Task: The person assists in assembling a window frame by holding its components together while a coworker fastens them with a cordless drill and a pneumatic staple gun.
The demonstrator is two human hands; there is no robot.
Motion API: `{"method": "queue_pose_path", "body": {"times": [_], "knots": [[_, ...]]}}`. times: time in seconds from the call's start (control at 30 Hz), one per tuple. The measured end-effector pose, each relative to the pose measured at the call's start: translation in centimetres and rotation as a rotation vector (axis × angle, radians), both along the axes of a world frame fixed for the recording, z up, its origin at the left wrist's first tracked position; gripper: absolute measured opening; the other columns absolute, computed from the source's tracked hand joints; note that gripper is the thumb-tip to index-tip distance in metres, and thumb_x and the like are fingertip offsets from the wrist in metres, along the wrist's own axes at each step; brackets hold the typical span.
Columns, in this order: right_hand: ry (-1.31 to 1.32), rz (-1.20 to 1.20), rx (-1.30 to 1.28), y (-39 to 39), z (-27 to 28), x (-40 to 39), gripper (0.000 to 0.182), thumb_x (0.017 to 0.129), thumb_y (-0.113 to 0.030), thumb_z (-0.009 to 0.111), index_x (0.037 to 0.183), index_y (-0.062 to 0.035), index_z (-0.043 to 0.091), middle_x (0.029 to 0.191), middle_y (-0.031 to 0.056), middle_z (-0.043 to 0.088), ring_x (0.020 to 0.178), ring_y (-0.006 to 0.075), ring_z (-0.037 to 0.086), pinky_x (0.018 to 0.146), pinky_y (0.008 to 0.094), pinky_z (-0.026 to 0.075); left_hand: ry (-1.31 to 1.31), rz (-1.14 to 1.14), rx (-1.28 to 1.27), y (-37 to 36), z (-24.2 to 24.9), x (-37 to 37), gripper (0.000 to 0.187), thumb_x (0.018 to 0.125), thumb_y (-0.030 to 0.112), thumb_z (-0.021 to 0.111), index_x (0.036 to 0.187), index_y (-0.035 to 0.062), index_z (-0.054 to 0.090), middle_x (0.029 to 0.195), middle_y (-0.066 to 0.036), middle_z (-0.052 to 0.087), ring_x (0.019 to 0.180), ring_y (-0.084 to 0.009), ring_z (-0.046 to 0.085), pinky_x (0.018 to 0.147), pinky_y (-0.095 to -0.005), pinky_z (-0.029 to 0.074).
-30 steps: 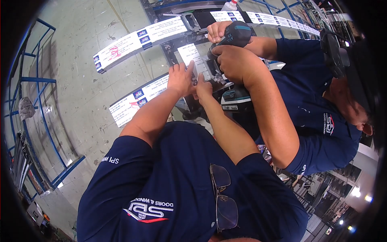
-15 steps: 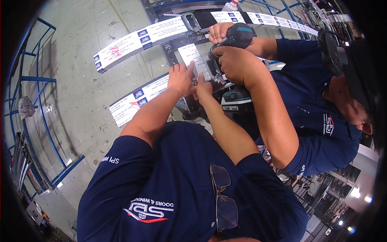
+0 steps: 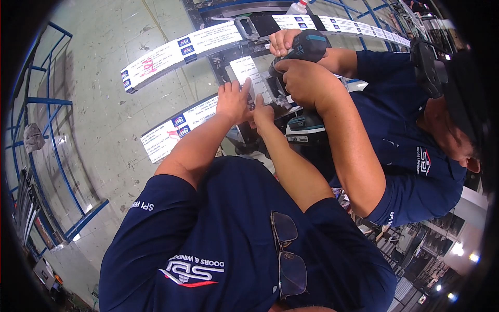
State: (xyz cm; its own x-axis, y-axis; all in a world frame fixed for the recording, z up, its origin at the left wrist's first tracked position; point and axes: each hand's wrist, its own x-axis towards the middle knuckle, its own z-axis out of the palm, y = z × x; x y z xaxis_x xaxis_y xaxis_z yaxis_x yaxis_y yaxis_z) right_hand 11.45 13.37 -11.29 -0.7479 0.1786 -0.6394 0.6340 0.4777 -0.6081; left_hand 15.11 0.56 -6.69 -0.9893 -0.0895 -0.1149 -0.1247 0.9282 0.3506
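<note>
White-covered short profile (image 3: 255, 78) lies directly at the fingertips of both hands, with printed lines on its film. Left hand (image 3: 233, 103) has its fingers spread, not clenched, and their tips rest at the near edge of this profile. Right hand (image 3: 264, 114) points its index finger onto the profile's near end; whether its other fingers grasp something, I cannot tell. Beyond the fingertips is a long labelled bar (image 3: 182, 48), and another labelled bar (image 3: 175, 129) passes under the left forearm. Just right of the fingers, a co-worker (image 3: 400, 125) holds a dark power drill (image 3: 307, 46) with two hands.
</note>
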Motion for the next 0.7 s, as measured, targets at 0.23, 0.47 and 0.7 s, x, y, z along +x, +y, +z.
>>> {"method": "queue_pose_path", "body": {"times": [0.23, 0.47, 0.7], "knots": [[0.040, 0.029, -0.012, 0.0, 0.0, 0.1, 0.076, 0.099, -0.064, 0.049, 0.090, 0.0079, 0.072, 0.080, 0.0172, 0.073, 0.062, 0.0282, 0.069, 0.048, 0.0395, 0.053, -0.007, 0.002, 0.002, 0.0, 0.2, 0.0, 0.108, 0.072, 0.057, 0.081, 0.158, 0.0154, 0.030, 0.126, -0.018, 0.051, 0.120, -0.0354, 0.049, 0.108, -0.0472, 0.035], [0.036, 0.000, -0.054, -0.2, 0.6, 0.3, 0.076, 0.099, -0.063, 0.050, 0.095, 0.0100, 0.070, 0.078, 0.0178, 0.071, 0.062, 0.0279, 0.069, 0.047, 0.0395, 0.052, 0.007, 0.001, -0.002, 0.0, -0.1, 0.0, 0.108, 0.072, 0.056, 0.081, 0.158, 0.0152, 0.030, 0.125, -0.018, 0.052, 0.120, -0.0355, 0.049, 0.107, -0.0470, 0.035], [0.040, 0.020, -0.049, -0.1, 0.3, 0.2, 0.074, 0.099, -0.063, 0.050, 0.093, 0.0091, 0.069, 0.079, 0.0165, 0.072, 0.059, 0.0274, 0.068, 0.046, 0.0391, 0.051, -0.003, -0.001, -0.003, -0.1, 0.0, 0.0, 0.109, 0.071, 0.058, 0.081, 0.158, 0.0152, 0.030, 0.125, -0.018, 0.052, 0.119, -0.0354, 0.050, 0.106, -0.0467, 0.036]]}}
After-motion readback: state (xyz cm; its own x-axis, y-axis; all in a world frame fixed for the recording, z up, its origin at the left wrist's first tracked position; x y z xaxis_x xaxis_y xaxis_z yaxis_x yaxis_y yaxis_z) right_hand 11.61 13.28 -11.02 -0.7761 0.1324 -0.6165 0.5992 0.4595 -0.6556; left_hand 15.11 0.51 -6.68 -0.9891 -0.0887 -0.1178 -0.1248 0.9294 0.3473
